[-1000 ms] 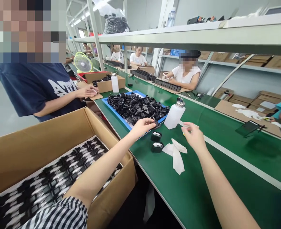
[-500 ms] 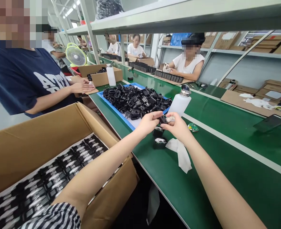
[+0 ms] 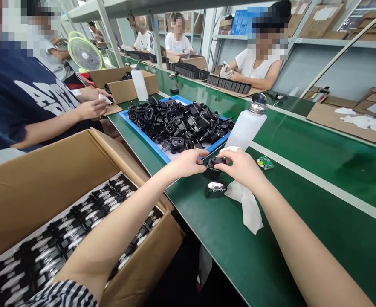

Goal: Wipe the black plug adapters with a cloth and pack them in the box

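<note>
My left hand (image 3: 188,163) and my right hand (image 3: 241,167) meet over the green belt (image 3: 303,221), both pinched on one small black plastic part (image 3: 216,161). A second black part with a white face (image 3: 216,187) lies on the belt just below them. A white cloth (image 3: 248,204) lies under my right wrist. A small green circuit board (image 3: 265,162) lies to the right of my right hand. Behind my hands a blue tray (image 3: 149,138) holds a heap of black plastic parts (image 3: 178,121).
A white bottle with a metal cap (image 3: 247,125) stands beside the tray. An open cardboard box (image 3: 63,179) at my left holds rows of black parts (image 3: 63,238). A person in a dark blue shirt (image 3: 21,102) works at the left. Other people sit across the belt.
My right hand came in from the right and joined my left hand on the black part. The view tilted down and moved closer to the tray.
</note>
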Motion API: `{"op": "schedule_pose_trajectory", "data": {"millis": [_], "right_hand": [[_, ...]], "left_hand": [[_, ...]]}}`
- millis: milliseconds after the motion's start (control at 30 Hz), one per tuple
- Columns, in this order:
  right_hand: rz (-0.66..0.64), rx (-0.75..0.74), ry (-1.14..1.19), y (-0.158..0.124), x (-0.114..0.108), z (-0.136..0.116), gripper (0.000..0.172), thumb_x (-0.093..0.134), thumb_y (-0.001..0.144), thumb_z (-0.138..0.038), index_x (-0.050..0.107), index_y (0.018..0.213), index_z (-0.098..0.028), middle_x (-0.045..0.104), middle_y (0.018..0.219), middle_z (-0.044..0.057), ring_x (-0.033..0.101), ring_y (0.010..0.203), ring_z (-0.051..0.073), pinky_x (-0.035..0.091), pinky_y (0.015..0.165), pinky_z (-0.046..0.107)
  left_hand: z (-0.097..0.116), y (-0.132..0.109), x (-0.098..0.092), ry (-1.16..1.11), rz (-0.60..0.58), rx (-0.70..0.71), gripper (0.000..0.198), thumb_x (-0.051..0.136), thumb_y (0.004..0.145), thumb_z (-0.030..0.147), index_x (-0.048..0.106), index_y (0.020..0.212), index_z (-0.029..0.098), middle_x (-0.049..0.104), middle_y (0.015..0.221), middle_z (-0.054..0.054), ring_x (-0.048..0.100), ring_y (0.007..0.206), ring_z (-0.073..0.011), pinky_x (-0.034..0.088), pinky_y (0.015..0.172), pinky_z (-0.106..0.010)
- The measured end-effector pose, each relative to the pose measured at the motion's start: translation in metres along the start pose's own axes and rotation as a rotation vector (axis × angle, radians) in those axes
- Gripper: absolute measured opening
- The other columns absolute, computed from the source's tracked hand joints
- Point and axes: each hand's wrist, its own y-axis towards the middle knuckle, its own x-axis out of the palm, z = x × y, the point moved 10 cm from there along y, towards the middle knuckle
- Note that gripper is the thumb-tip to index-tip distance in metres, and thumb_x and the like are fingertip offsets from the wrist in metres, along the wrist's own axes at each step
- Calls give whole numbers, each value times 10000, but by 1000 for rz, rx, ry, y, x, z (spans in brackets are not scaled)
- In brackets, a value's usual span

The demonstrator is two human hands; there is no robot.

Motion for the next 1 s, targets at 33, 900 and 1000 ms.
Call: {"op": "schedule_pose_trajectory", "data": {"millis": [33, 900, 1000], "right_hand": [[-28, -10, -1, 0, 5, -1, 116, 543, 674, -269, 563, 779, -223, 522, 682, -2, 473, 632, 156, 333, 518, 237], [-100, 13, 188, -5, 20, 2, 104, 580, 639, -209, 539, 733, -193, 544, 715, -7, 488, 677, 148, 341, 555, 226], [-129, 27, 117, -5, 20, 1, 88, 577, 645, -243, 543, 706, -190, 540, 703, 6, 486, 669, 158, 326, 519, 221]], "left_hand": [[1, -1, 2, 68, -7, 23, 462, 529, 581, 175, 461, 1037, 139, 539, 983, -38, 526, 756, -141, 407, 675, -244], [17, -5, 16, 418, 4, 186, 309, 497, 650, 300, 540, 931, 177, 567, 665, -14, 504, 596, -134, 342, 530, -210], [21, 2, 16, 544, -68, 149, 223, 504, 633, 313, 590, 780, 169, 533, 554, -8, 471, 518, -124, 310, 478, -207]]}}
